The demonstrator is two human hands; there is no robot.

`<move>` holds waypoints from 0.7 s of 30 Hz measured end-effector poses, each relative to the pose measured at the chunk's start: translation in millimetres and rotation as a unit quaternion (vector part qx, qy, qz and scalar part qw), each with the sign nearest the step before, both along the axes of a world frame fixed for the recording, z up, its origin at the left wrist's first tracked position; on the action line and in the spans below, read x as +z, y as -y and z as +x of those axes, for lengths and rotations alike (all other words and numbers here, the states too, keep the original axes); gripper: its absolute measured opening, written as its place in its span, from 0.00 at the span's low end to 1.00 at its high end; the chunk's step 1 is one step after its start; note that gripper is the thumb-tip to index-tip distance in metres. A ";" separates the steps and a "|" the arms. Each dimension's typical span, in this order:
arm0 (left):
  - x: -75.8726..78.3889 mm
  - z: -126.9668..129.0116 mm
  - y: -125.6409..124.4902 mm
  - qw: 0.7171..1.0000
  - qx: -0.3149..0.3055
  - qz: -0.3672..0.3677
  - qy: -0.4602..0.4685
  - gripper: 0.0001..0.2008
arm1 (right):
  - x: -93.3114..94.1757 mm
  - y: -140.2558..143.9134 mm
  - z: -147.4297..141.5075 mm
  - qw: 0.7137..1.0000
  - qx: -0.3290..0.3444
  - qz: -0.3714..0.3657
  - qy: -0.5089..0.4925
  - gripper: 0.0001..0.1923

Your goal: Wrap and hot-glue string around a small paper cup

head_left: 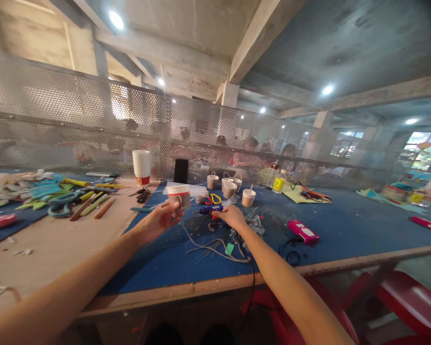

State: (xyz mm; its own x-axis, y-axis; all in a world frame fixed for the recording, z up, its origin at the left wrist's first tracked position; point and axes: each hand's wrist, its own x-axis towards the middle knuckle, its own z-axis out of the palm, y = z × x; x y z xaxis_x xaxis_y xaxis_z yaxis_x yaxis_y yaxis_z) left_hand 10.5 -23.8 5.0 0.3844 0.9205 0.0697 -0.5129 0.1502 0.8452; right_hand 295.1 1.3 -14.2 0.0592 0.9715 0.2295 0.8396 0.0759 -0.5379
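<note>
Cup (178,196), partly wrapped in twine, raised above the blue desk (345,230) in the left hand (160,219), fingers closed around its base. Right hand (232,216) rests on the glue gun (209,210), fingers curled over it. Finished wrapped cups (230,184) stand behind; loose twine (215,247) lies near.

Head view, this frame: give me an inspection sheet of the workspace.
Surface: blue table with wooden edge.
Job's things: paper cup held up; blue glue gun on the table.
Clutter: cup stack, small cup baskets, scissors, pink box, string scraps.
Hands: left hand grips the cup; right hand on the glue gun.
Cables: black cord runs over the edge.
Surroundings: mesh screen, people behind it.
</note>
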 end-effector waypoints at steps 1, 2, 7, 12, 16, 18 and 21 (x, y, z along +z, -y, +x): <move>0.7 0.6 1.1 1.000 -0.001 0.002 -0.003 0.10 | -0.4 1.0 -0.4 1.000 -0.009 0.010 0.011 0.28; 1.3 1.1 1.9 1.000 -0.001 0.004 -0.006 0.11 | -0.9 2.0 -0.7 1.000 -0.018 0.016 0.019 0.26; -1.4 2.6 0.4 1.000 0.002 0.018 -0.013 0.12 | -1.0 6.3 -4.8 0.996 -0.034 0.066 0.047 0.16; -4.8 3.6 -1.6 0.998 0.000 0.057 -0.030 0.17 | 14.1 13.1 -38.1 0.974 0.113 0.112 -0.160 0.08; -1.7 4.2 2.9 0.995 0.014 0.089 -0.046 0.20 | 26.9 27.9 -80.3 0.892 0.259 -0.051 -0.367 0.14; 0.4 4.5 5.2 0.994 0.023 0.095 -0.050 0.19 | 30.2 35.3 -95.4 0.860 0.300 -0.093 -0.403 0.17; 1.9 5.0 6.3 0.993 0.026 0.101 -0.045 0.18 | 30.6 38.4 -104.0 0.847 0.292 -0.127 -0.426 0.18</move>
State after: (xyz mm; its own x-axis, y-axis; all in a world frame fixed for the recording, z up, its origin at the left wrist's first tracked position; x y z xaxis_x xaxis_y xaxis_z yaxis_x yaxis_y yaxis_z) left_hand 15.5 -30.1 6.9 0.3494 0.9101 0.2226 -0.4358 -0.0524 0.8985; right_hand 191.1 -37.1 16.4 -0.4095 0.9039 0.1240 -0.0014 0.1353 -0.9908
